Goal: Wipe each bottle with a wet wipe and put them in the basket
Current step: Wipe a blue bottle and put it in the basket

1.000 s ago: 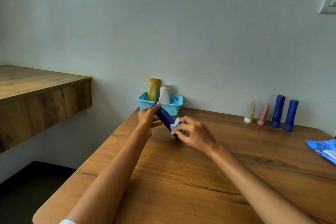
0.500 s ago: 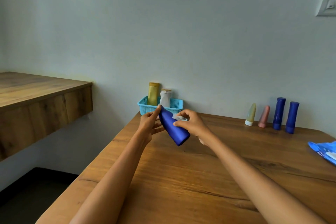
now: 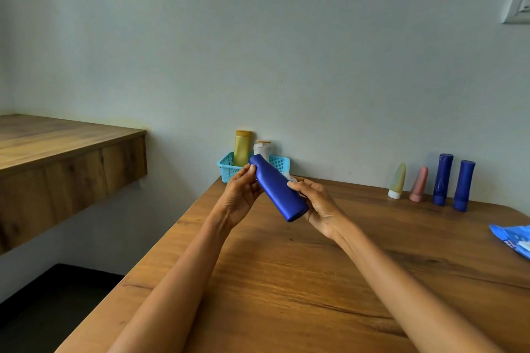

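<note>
Change: Since a moment ago the blue bottle (image 3: 277,188) has been turned and raised, so that its cap end now points to the upper left, in front of the basket (image 3: 226,165); the wet wipe (image 3: 289,178) has been slid from the lower end toward the middle and behind the body.
Meaning for the task: The far side of the bottle is judged to be under wiping; the step is taken as nearly done, with placing in the basket to follow.
Left hand (image 3: 240,195): Curled round the neck end of the bottle, thumb laid along the cap side.
Right hand (image 3: 317,203): Curled round the lower body, fingertips over the near face; the wipe is probably pinched behind the bottle, only a white corner being visible.
Bottle position: Held tilted above the counter (image 3: 315,281) at the frame centre, between the two hands, just in front of the basket.
Basket: At the back left corner of the counter, against the wall; a yellow bottle (image 3: 242,147) and a white bottle (image 3: 262,147) are stood in it.
Still to be wiped: A pale green tube (image 3: 397,180), a pink tube (image 3: 418,184) and two dark blue bottles (image 3: 443,179) are lined up at the right, well apart from the hands.
Wipes pack (image 3: 513,239): Lying at the right edge of the frame.
</note>
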The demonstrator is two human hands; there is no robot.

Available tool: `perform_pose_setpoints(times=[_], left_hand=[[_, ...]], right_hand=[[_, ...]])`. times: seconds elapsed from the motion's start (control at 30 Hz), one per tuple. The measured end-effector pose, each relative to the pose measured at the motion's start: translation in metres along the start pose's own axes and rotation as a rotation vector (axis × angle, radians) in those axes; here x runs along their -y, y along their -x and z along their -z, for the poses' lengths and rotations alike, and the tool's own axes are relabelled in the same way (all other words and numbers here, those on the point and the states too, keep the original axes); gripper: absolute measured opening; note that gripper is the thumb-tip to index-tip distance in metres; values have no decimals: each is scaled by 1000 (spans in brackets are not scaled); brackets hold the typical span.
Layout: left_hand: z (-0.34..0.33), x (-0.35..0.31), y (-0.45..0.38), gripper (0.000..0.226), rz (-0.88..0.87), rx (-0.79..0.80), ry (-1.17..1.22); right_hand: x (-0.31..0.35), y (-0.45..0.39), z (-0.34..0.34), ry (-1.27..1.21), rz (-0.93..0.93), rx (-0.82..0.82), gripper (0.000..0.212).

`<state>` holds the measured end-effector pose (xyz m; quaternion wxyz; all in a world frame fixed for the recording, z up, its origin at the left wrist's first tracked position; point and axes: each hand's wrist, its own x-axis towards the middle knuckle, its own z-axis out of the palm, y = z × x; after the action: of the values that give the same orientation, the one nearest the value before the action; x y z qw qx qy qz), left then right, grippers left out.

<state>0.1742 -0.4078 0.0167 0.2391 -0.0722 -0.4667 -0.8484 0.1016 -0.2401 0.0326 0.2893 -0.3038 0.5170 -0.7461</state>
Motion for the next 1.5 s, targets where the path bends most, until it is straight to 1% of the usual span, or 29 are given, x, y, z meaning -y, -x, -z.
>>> perform_pose_setpoints(times=[0.13,0.3,0.4,0.47,0.53,0.67,0.73,0.8,0.83,0.87,0.9,0.93,1.0,1.07,1.13,1.23,1.37,1.43,1.5], left_hand=[[2,0,0,30,-23,-22,-3],[-3,1,-2,36,-89,-59,-23],[-3,1,-3,33,-113,-111,-83],[-1,1,-4,26,-141,-140,-86],[4,-5,-5,17,-177,-189,-63],[14,-9,-5,12,-208,-312,-62],[13,-7,-4,10,-189,-336,-75],[11,-5,-5,8,-145,-335,-101],[9,-4,-5,9,-115,-323,-125],[8,-2,-5,9,-85,-309,-153],[6,0,-4,10,-62,-295,-181],[3,2,-4,10,-46,-289,-209],[-3,7,-4,11,-36,-299,-265],[-8,8,-3,12,-43,-326,-293],[-8,6,-2,14,-38,-368,-272],[-3,3,-1,15,6,-451,-232],[-3,4,-2,21,27,-504,-316],[-3,3,-2,21,8,-484,-384],[-5,3,-2,22,17,-453,-413]], right_hand=[[5,-8,-10,157,22,41,31],[25,-25,-26,288,68,77,27],[19,-25,-22,403,78,55,33],[13,-21,-16,388,81,47,28],[4,-17,-9,321,75,46,24],[-13,-6,6,299,78,56,20],[-10,-1,12,331,102,14,19],[-3,-2,18,425,210,-129,24],[1,-5,19,478,293,-204,27],[5,-8,17,541,382,-245,26],[10,-11,12,631,469,-241,23],[14,-14,5,750,548,-199,20],[16,-22,-14,1007,642,-58,25],[12,-26,-29,1196,620,53,33],[3,-25,-35,1296,605,84,36],[-6,-17,-28,1484,690,101,33],[1,1,-7,1602,852,66,21],[6,2,0,1634,819,86,22],[10,-2,-1,1585,779,84,23]])
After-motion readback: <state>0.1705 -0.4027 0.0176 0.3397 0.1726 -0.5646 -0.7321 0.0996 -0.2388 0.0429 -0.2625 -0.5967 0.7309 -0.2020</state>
